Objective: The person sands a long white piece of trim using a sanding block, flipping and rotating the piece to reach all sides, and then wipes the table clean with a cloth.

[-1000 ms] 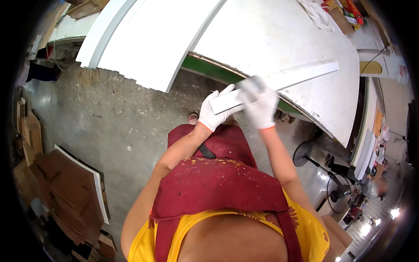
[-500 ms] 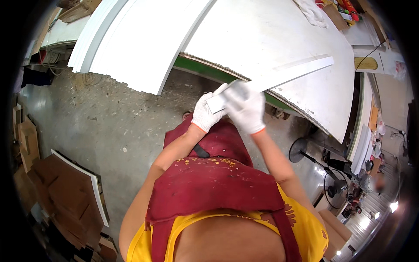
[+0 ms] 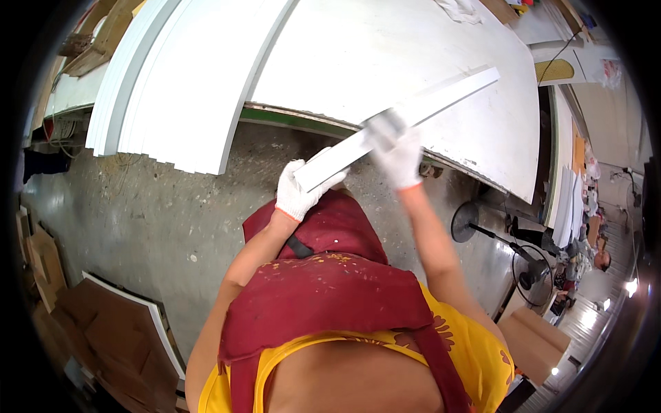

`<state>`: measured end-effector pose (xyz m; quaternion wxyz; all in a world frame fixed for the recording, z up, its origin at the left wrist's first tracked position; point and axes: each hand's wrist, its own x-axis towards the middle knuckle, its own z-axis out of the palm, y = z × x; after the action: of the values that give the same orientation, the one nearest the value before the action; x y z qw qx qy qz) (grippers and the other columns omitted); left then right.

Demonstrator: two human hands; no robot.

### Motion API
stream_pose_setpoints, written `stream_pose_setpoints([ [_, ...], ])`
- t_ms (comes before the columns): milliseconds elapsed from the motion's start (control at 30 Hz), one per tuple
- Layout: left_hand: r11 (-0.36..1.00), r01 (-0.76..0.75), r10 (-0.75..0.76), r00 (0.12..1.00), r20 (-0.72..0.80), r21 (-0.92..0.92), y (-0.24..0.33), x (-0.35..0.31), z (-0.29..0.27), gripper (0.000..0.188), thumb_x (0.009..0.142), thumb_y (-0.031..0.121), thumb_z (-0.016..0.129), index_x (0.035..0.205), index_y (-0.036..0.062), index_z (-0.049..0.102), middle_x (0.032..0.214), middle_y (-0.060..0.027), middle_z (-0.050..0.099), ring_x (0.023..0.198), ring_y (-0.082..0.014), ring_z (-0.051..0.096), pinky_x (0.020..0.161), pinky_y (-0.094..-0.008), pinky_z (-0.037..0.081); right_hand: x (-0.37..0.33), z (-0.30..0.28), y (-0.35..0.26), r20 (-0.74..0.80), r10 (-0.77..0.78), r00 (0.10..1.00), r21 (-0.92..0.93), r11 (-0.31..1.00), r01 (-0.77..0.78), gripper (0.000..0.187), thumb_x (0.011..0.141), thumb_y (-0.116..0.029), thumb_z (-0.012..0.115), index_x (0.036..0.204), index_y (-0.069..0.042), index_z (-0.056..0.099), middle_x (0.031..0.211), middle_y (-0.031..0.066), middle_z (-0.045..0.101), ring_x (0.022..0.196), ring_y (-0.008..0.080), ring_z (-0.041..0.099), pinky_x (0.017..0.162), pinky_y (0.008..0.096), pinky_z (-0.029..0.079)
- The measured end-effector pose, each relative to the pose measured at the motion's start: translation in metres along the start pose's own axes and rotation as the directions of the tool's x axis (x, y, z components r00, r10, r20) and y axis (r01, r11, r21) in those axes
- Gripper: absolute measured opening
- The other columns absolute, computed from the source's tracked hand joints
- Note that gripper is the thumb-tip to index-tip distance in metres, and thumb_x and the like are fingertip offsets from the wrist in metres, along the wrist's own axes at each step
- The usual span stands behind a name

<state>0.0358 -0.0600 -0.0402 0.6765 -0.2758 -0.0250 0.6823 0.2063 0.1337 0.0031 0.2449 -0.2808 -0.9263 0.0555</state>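
Note:
My left hand [image 3: 300, 191], in a white knitted glove with an orange cuff, grips the near end of a long white strip [image 3: 451, 96]. The strip slants up to the right, and its far part reaches over the white worktable [image 3: 330, 62]. My right hand [image 3: 401, 157], gloved the same way, is smeared by motion. Its fingers are closed round a grey sanding block [image 3: 385, 124] that lies against the strip's upper face, partway along. Blur hides the block's exact shape.
Long white boards [image 3: 186, 89] lie stacked at the left, jutting past the table edge. A black stand fan [image 3: 530, 272] is at the right. Brown sheets [image 3: 117, 330] lie at the lower left. A white cloth [image 3: 460, 9] rests on the table's far side. Another person [image 3: 603, 259] shows far right.
My right hand and the grey block have slid up along the strip, farther from my left hand. The whole view has shifted a little; my left hand keeps its grip at the near end.

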Motion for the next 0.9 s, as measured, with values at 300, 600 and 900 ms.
stream_pose_setpoints([
  [300, 0.959, 0.125, -0.152, 0.984, 0.091, 0.256, 0.015, -0.001, -0.013, 0.069, 0.101, 0.025, 0.051, 0.156, -0.0121, 0.032, 0.146, -0.0368, 0.049, 0.121, -0.0494, 0.059, 0.085, -0.0495, 0.063, 0.057, -0.059, 0.122, 0.110, 0.770, 0.629, 0.323, 0.571, -0.755, 0.049, 0.090, -0.043, 0.071, 0.127, -0.012, 0.076, 0.126, 0.0167, 0.071, 0.111, 0.0319, 0.068, 0.098, 0.0376, 0.053],
  [600, 0.178, 0.051, 0.121, 0.990, -0.074, 0.983, 0.039, -0.071, 0.026, 0.071, 0.084, 0.022, 0.068, 0.145, -0.0106, 0.054, 0.101, -0.0156, 0.074, 0.075, -0.0127, 0.066, 0.065, -0.0246, 0.052, -0.021, -0.024, -0.102, 0.055, -0.108, 0.993, 0.296, 0.951, 0.087, 0.038, 0.083, -0.043, 0.078, 0.118, -0.028, 0.075, 0.134, 0.0176, 0.058, 0.109, 0.0338, 0.060, 0.090, 0.0479, 0.045],
  [900, 0.190, 0.065, 0.149, 0.984, -0.094, 0.980, 0.060, -0.094, 0.003, 0.063, 0.084, 0.022, 0.068, 0.138, -0.0093, 0.061, 0.094, -0.0182, 0.075, 0.070, -0.0164, 0.067, 0.061, -0.0252, 0.052, 0.045, -0.048, 0.183, -0.098, 0.484, 0.870, 0.008, 0.874, -0.485, 0.049, 0.082, -0.040, 0.082, 0.124, -0.015, 0.078, 0.130, 0.0204, 0.069, 0.120, 0.0375, 0.066, 0.103, 0.0449, 0.052],
])
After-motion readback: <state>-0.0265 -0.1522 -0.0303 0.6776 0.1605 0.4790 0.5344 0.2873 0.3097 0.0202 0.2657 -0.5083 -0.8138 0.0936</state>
